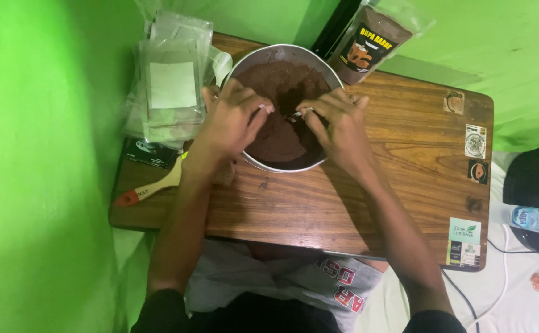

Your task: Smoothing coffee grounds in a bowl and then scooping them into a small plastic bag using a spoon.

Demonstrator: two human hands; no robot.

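A round metal bowl (pixel 252 161) filled with dark brown powder (pixel 278 139) sits at the back of a small wooden table (pixel 356 197). Both my hands are over the bowl. My left hand (pixel 232 120) and my right hand (pixel 337 123) pinch the two sides of a small clear plastic pouch (pixel 293 114) between them, just above the powder. The pouch is mostly hidden by my fingers.
A stack of clear empty pouches with white labels (pixel 170 83) lies at the table's back left. A filled pouch of brown powder (pixel 368 43) leans behind the bowl. A brush with a wooden handle (pixel 152 188) lies front left. Stickers (pixel 467 240) dot the right edge. A water bottle (pixel 534 219) lies at the right.
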